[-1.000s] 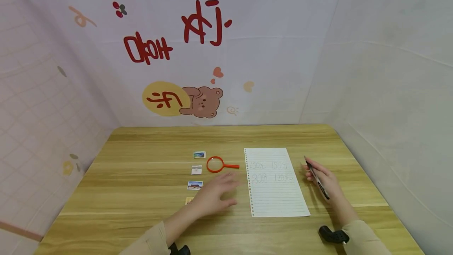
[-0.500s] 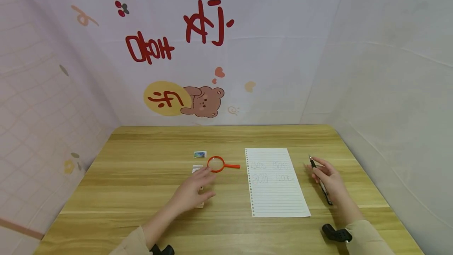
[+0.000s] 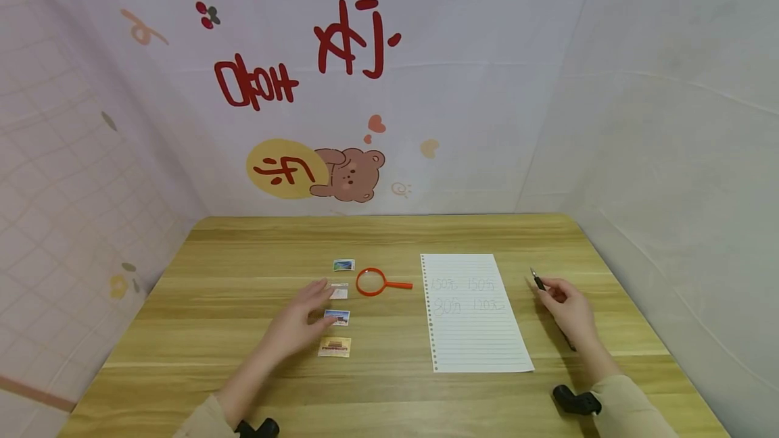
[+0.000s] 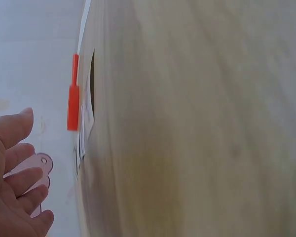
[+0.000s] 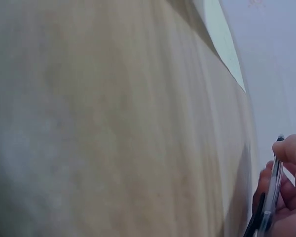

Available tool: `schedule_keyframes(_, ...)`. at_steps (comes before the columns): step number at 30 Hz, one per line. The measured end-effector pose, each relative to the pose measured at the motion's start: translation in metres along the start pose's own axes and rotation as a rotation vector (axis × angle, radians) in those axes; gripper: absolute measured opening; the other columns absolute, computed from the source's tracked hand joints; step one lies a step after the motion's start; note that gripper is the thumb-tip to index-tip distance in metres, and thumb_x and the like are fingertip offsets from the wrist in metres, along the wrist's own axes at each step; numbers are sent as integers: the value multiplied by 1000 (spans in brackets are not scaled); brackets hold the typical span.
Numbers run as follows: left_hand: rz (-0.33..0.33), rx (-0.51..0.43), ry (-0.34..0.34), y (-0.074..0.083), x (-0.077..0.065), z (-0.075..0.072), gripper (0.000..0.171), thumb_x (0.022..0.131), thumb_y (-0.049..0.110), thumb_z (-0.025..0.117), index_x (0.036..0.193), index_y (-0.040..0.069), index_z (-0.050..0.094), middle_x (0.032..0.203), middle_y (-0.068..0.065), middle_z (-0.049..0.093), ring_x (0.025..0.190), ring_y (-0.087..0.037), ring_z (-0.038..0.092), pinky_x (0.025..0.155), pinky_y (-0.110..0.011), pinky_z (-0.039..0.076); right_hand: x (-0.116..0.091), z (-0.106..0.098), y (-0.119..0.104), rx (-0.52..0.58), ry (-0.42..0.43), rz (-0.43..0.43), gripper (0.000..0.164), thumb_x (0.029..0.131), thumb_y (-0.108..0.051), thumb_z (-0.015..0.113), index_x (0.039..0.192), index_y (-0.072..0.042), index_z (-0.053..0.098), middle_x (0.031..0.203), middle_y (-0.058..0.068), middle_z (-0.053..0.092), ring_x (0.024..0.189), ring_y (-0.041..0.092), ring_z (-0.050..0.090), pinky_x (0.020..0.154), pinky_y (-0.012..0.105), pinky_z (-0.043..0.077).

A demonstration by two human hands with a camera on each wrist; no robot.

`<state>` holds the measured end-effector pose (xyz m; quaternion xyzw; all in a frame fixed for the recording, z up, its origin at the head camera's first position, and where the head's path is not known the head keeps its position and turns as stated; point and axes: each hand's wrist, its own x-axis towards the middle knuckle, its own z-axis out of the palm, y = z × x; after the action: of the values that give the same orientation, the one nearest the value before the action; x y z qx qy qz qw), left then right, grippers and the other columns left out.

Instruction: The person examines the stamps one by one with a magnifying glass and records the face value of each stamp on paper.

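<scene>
My left hand [image 3: 296, 322] hovers at the left of a column of stamps, its fingers spread loosely and holding nothing. Its fingertips overlap the white stamp [image 3: 340, 292] and the blue-sky stamp [image 3: 341, 318] in the head view; in the left wrist view the hand is off the table. A green-blue stamp [image 3: 343, 265] lies at the top of the column, a yellow stamp [image 3: 335, 347] at the bottom. My right hand [image 3: 571, 313] holds a pen [image 5: 272, 192] between thumb and fingers, tip pointing up and away, right of the lined paper [image 3: 481, 343].
A red magnifying glass [image 3: 398, 285] lies between the stamps and the paper. Handwritten amounts cover the upper part of the sheet. The wooden table [image 3: 243, 249] meets a printed cloth backdrop [image 3: 475, 100] at its far edge, with cloth at both sides.
My left hand has moved left from beside the magnifying glass, uncovering the yellow stamp. The right hand, still holding the pen, has shifted slightly right.
</scene>
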<state>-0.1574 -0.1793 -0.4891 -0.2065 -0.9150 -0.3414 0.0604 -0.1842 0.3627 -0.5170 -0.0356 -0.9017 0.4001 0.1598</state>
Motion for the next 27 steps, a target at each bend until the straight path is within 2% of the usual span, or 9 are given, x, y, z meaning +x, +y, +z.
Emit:
schedule_keyframes(6,4,36,56,-13,-2,-10,57,87,19,77,135,-3,58,146,-25,46,136,-45,39,108,-60,32,2,-1,2,-108,-2,17,25,90,-12,72,112,-1,72,85,7,66,74,10,55,61,23,43)
schedule_keyframes(10,-34,39,64,-20,-3,-15,57,89,23,76,137,-2,57,146,-25,45,137,-45,38,108,-61,31,2,-1,7,-168,-6,40,24,89,-14,72,109,-1,73,85,9,68,75,18,58,61,29,42)
schedule_keyframes(14,-65,42,66,-27,-5,-19,57,89,23,75,137,-2,57,146,-25,45,137,-46,37,108,-62,31,3,0,10,-206,-6,43,23,89,-14,73,107,0,74,85,9,69,74,21,59,61,32,41)
schedule_keyframes(19,-77,68,63,-35,-7,-22,55,90,21,75,136,-3,57,146,-26,45,136,-47,37,108,-62,31,2,0,9,-224,-12,51,23,88,-15,73,105,1,74,85,10,70,75,24,61,62,34,42)
schedule_keyframes(27,-81,88,67,-40,-11,-28,57,90,26,74,136,-3,57,145,-27,46,136,-47,38,107,-62,32,2,-1,10,-227,-19,28,27,88,-17,74,108,2,73,87,11,70,78,27,63,65,35,44)
